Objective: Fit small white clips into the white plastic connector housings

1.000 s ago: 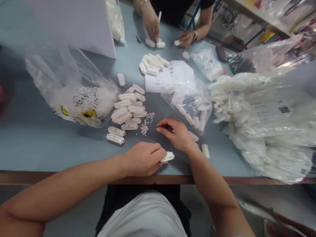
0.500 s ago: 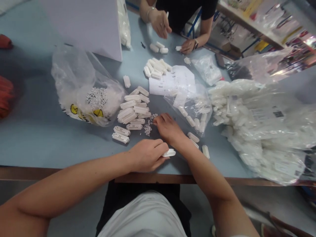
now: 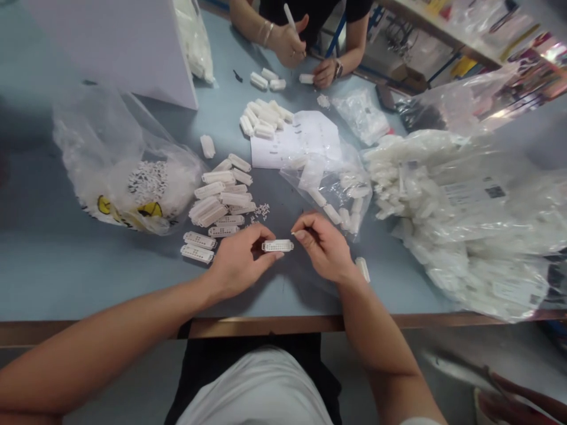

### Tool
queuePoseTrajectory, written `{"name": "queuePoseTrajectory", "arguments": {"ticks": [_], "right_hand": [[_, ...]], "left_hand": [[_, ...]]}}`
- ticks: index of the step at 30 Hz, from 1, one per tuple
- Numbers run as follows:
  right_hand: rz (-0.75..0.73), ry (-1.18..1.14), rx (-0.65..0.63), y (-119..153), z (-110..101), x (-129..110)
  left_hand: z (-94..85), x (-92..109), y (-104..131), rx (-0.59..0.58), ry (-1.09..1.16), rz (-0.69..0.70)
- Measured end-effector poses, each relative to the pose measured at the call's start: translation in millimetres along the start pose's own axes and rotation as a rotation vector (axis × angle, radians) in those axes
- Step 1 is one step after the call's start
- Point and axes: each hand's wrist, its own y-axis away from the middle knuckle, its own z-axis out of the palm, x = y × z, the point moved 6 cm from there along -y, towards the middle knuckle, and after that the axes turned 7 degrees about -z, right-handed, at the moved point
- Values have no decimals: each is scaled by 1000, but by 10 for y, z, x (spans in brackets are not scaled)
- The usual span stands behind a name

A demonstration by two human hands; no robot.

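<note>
My left hand point(image 3: 234, 261) is closed on the end of a white plastic housing point(image 3: 278, 245), its face with rows of small holes turned up. Just right of it, my right hand point(image 3: 325, 247) pinches a tiny white pin point(image 3: 293, 233) between thumb and fingertips, close to the housing but apart from it. Beyond my left hand lies a small scatter of white pins point(image 3: 261, 212), partly hidden by the hand. A heap of similar white housings point(image 3: 219, 195) lies to the left of them, with two more lying nearer me, holes up.
A clear bag of small white pieces point(image 3: 148, 180) stands left. Ahead are a paper sheet point(image 3: 270, 153), white blocks point(image 3: 263, 115) and a clear bag of blocks point(image 3: 332, 212). Large bags point(image 3: 465, 212) fill the right. Across the table, a co-worker's hand point(image 3: 290, 44) holds a white pen-like stick.
My right hand has come back from the loose pins to beside the housing, now pinching one. My left hand has turned the housing's holed face up. The camera view has shifted slightly.
</note>
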Motion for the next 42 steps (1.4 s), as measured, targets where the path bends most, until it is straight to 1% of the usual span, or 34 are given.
{"name": "queuePoseTrajectory", "arguments": {"ticks": [3, 6, 12, 19, 27, 31, 33, 37, 42], "right_hand": [[-66, -10, -57, 3, 69, -35], [-75, 1, -82, 4, 100, -38], [-69, 2, -102, 10, 132, -24], [-80, -20, -108, 12, 172, -30], [-59, 51, -134, 35, 161, -15], [-80, 102, -132, 46, 164, -30], [-90, 94, -128, 41, 163, -42], [-14, 5, -151, 28, 170, 2], [169, -177, -227, 58, 230, 83]], "left_hand": [[-6, -4, -21, 6, -8, -23], [-14, -5, -24, 9, -10, -47], [-10, -3, -8, 17, -20, -39], [5, -22, -2, 0, -21, -53], [-11, -2, 13, 7, -18, -34], [-10, -3, 15, 1, -57, -41], [-13, 6, 22, 10, -94, -23], [-8, 42, 60, 50, -175, 78], [9, 62, 113, 93, -197, 196]]}}
